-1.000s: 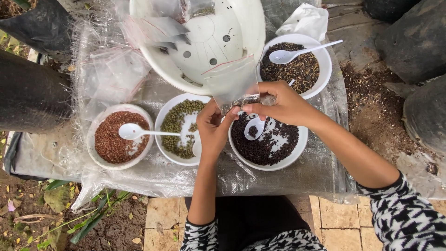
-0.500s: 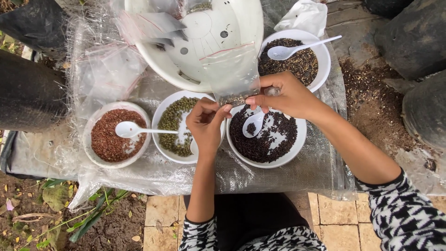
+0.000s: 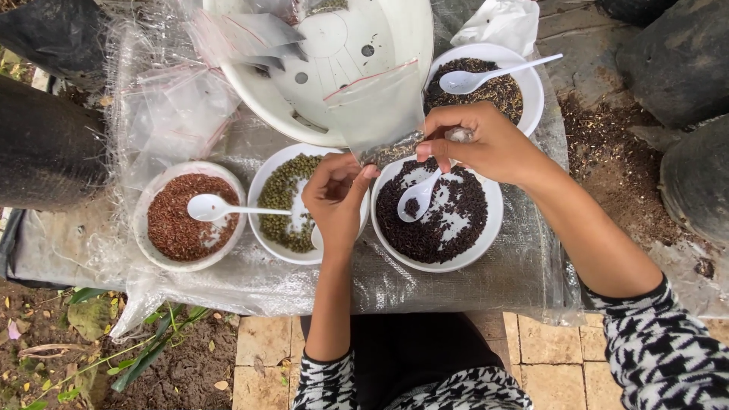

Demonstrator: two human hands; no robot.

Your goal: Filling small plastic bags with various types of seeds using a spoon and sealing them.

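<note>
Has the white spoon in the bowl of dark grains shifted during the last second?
No. The white spoon lies in the bowl of dark grains as before, its scoop low and handle pointing up toward the right hand.

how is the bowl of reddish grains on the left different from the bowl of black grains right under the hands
The bowl of reddish grains is smaller, and its grains cover almost the whole bottom; the bowl of black grains is wider, with bare white patches showing through. The white spoon on the reddish bowl lies sideways, its handle reaching over the next bowl; the spoon in the black bowl sits inside, under the right hand. Both are round white bowls on the plastic-covered table.
</note>
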